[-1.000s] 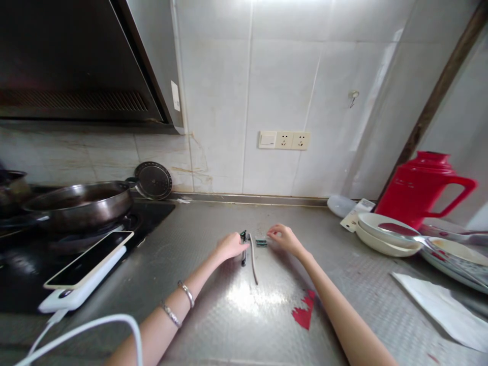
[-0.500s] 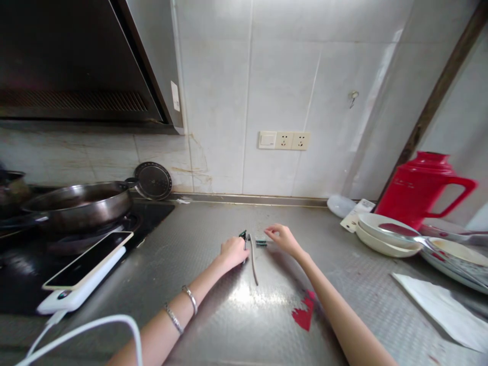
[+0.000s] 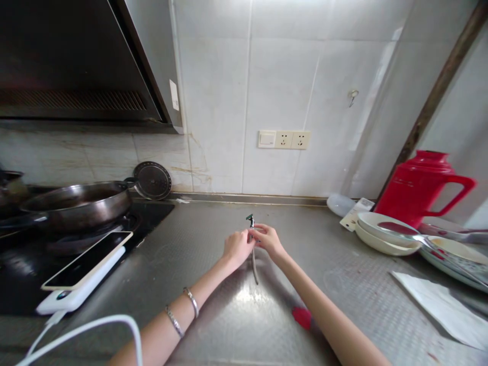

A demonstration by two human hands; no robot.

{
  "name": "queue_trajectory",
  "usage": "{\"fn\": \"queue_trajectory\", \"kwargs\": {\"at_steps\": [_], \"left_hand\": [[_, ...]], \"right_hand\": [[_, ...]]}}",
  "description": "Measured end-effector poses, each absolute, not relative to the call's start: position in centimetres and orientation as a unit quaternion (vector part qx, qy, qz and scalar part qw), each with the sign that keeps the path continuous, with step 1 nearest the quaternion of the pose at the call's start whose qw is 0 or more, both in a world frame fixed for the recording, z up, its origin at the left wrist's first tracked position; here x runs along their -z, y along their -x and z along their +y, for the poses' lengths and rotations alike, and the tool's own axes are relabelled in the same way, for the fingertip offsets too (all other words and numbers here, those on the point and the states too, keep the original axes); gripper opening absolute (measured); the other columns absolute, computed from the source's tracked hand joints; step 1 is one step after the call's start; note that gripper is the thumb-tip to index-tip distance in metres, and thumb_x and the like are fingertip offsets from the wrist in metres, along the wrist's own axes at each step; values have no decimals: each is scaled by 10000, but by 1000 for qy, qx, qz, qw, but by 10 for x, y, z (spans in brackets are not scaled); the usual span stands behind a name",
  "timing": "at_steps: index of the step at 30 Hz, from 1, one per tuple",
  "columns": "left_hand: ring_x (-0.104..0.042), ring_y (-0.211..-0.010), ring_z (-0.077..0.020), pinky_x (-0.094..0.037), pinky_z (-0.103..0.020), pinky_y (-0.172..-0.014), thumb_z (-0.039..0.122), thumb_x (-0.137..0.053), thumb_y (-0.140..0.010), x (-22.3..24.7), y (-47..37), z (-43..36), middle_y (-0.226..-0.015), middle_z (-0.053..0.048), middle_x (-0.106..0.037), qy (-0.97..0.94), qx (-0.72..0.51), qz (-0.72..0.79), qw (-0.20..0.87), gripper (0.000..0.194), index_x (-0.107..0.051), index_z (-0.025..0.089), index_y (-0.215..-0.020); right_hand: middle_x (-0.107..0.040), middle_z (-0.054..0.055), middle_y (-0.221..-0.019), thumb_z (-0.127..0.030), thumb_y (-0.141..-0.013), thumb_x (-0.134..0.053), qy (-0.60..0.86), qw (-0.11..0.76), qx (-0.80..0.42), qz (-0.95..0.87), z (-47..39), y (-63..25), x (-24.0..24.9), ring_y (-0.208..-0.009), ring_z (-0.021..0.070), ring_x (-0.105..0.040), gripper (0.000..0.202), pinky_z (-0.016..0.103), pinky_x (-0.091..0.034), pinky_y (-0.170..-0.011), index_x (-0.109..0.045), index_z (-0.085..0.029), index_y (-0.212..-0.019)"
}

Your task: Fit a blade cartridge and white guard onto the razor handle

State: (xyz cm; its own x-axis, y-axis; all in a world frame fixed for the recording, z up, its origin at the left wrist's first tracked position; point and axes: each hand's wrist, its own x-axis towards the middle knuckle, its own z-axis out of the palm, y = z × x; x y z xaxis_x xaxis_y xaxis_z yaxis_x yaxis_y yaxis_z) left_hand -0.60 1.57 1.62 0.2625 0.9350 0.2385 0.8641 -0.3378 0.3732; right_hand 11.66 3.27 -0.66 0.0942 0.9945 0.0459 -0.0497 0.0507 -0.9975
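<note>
In the middle of the metal counter, a razor [image 3: 250,218] with a small dark green head stands out above my fingers. My left hand [image 3: 238,249] is closed around its handle from the left. My right hand [image 3: 268,239] meets it from the right, thumb and fingers pinched on the handle just below the head. Most of the handle is hidden by both hands. Beneath them a thin grey curved rod [image 3: 254,269] lies on the counter, its upper end covered.
A phone [image 3: 87,259] rests on a white power bank [image 3: 82,284] with a white cable, left. Beyond is a steel pan [image 3: 80,206] on the stove. At right are a red thermos [image 3: 419,188], stacked dishes [image 3: 385,243] and white paper [image 3: 442,310]. Something red [image 3: 302,317] shows beside my right forearm.
My right hand has moved left from beside the small green pieces and closed on the razor. The razor has been raised upright between both hands. The green pieces are now out of sight.
</note>
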Motion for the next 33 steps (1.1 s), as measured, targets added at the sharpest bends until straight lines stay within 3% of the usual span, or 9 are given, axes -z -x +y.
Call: {"fn": "queue_trajectory", "kwargs": {"at_steps": [8, 12, 19, 25, 33], "left_hand": [[-624, -772, -205, -393, -266, -678, 504, -382, -832, -17, 3, 12, -779, -78, -677, -799, -241, 540, 105, 407, -633, 184, -809], [-631, -777, -207, -406, -265, -669, 416, -433, -813, -9, 4, 15, -792, -92, -686, -811, -181, 548, 95, 328, -656, 182, -758], [-628, -887, -250, -439, -312, -738, 378, -466, -774, 0, 2, 8, -901, -150, -680, -820, -85, 562, 72, 309, -686, 165, -809], [-636, -866, -261, -454, -322, -723, 338, -445, -781, 3, 0, 8, -886, -160, -680, -830, -70, 550, 60, 311, -688, 152, -834], [-634, -867, -275, -461, -344, -723, 277, -421, -784, 5, -2, 8, -905, -185, -671, -830, -71, 550, 62, 306, -679, 126, -849]], "right_hand": [[-638, 39, -752, -310, -597, -647, 512, 578, -444, -455, 36, -132, -5, -569, 104, -556, 396, 206, -459, -487, -596, -137, -950], [-654, 77, -859, -341, -619, -610, 550, 581, -388, -457, 42, -173, -6, -644, 125, -590, 431, 210, -462, -524, -607, -132, -996], [-673, 49, -697, -285, -683, -464, 726, 394, -105, -554, 31, -260, 15, -698, 185, -619, 303, 216, -418, -560, -698, -136, -803], [-585, 11, -480, -225, -656, -472, 755, 327, -71, -564, 14, -292, 20, -552, 152, -568, 221, 200, -343, -484, -653, -149, -555], [-627, 90, -554, -171, -627, -500, 775, 260, -22, -575, 14, -299, 27, -626, 194, -608, 169, 223, -347, -518, -610, -160, -499]]}}
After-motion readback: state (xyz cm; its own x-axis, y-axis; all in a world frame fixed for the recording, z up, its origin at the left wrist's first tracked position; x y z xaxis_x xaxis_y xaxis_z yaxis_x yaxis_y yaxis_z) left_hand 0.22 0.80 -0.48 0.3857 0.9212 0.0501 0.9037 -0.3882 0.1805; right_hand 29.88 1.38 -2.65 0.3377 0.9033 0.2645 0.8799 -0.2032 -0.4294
